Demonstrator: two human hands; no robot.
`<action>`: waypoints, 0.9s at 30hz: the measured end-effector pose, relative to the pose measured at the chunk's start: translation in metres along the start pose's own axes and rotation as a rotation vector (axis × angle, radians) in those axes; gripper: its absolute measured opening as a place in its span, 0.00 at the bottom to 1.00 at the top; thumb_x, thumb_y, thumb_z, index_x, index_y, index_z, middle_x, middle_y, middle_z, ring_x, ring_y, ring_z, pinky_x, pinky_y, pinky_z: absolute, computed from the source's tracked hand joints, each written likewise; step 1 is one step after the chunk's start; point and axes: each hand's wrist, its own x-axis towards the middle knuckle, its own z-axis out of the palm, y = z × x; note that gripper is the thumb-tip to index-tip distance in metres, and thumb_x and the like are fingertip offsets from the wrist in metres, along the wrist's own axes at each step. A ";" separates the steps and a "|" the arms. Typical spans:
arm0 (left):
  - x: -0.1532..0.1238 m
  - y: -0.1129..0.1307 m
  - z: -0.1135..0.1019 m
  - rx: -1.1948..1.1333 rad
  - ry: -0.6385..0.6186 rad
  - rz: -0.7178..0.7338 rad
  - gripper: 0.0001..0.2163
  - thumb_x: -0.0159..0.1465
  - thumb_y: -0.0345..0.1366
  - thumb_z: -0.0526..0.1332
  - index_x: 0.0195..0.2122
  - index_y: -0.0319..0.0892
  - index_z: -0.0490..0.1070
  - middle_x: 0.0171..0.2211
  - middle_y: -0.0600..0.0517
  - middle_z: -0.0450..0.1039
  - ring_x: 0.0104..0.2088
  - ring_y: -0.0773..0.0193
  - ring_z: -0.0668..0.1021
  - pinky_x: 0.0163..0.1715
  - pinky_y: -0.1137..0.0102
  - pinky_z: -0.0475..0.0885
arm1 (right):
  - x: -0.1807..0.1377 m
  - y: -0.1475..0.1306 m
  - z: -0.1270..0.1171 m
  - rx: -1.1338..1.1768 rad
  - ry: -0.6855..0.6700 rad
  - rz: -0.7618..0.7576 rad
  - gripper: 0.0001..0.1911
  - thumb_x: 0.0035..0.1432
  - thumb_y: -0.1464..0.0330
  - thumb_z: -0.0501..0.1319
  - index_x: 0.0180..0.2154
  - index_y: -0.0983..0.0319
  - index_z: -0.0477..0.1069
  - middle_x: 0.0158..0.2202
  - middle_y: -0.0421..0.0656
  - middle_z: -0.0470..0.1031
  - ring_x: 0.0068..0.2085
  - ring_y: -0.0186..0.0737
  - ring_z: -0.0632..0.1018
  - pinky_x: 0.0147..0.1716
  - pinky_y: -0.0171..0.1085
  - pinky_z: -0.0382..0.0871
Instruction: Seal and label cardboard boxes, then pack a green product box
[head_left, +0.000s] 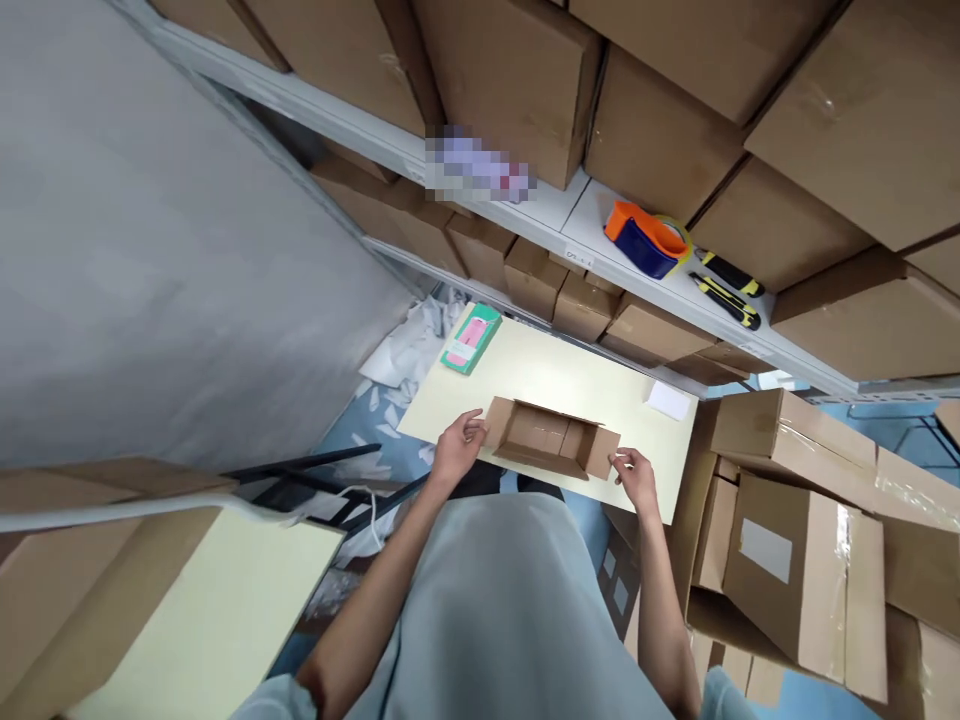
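I had the small open cardboard box (pixel 551 440) sitting at the near edge of the pale table (pixel 570 375), its flaps spread outward. My left hand (pixel 455 450) was at the box's left end flap, fingers curled loosely against it, pinching nothing firmly that I could see. My right hand (pixel 636 478) sat at the right end flap near the table's near right corner, fingers half closed on the flap's edge. I judged the step in hand to be forming or squaring the box, with the inside empty. The next move seemed to call for both hands folding the flaps evenly so the walls stayed upright. A green-and-pink packet (pixel 470 339) lay at the far left corner, a white slip (pixel 668 400) near the far right corner. A tape dispenser (pixel 646 240) rested on the shelf (pixel 559 215) beyond.
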 end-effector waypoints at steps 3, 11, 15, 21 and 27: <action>-0.013 -0.003 0.003 -0.035 0.055 -0.001 0.23 0.61 0.45 0.67 0.55 0.42 0.79 0.42 0.46 0.86 0.44 0.53 0.88 0.57 0.54 0.83 | 0.007 -0.001 0.001 0.057 -0.061 -0.041 0.35 0.50 0.34 0.69 0.35 0.60 0.79 0.35 0.49 0.86 0.20 0.39 0.77 0.25 0.41 0.73; -0.058 -0.019 -0.049 -0.147 0.215 -0.009 0.24 0.57 0.44 0.67 0.53 0.40 0.81 0.37 0.47 0.84 0.37 0.56 0.85 0.49 0.55 0.84 | 0.002 -0.044 0.028 0.049 -0.198 -0.192 0.26 0.53 0.41 0.69 0.33 0.59 0.79 0.32 0.47 0.85 0.23 0.41 0.76 0.25 0.42 0.76; -0.088 -0.038 -0.099 -0.203 0.337 -0.015 0.25 0.58 0.45 0.66 0.55 0.39 0.80 0.36 0.47 0.82 0.37 0.56 0.84 0.47 0.56 0.83 | -0.015 -0.083 0.077 0.031 -0.304 -0.288 0.23 0.55 0.44 0.69 0.32 0.59 0.79 0.32 0.46 0.83 0.24 0.40 0.77 0.26 0.41 0.76; -0.158 -0.098 -0.190 -0.341 0.625 -0.045 0.25 0.58 0.44 0.65 0.55 0.40 0.81 0.38 0.48 0.81 0.39 0.57 0.83 0.49 0.59 0.82 | -0.068 -0.153 0.187 -0.111 -0.529 -0.492 0.24 0.57 0.44 0.69 0.34 0.59 0.79 0.32 0.44 0.82 0.23 0.39 0.77 0.26 0.40 0.75; -0.261 -0.192 -0.281 -0.397 0.936 -0.129 0.26 0.60 0.45 0.63 0.58 0.41 0.80 0.39 0.48 0.81 0.40 0.56 0.84 0.51 0.61 0.81 | -0.161 -0.202 0.330 -0.292 -0.759 -0.735 0.28 0.58 0.40 0.67 0.33 0.59 0.77 0.30 0.44 0.81 0.24 0.39 0.77 0.27 0.38 0.74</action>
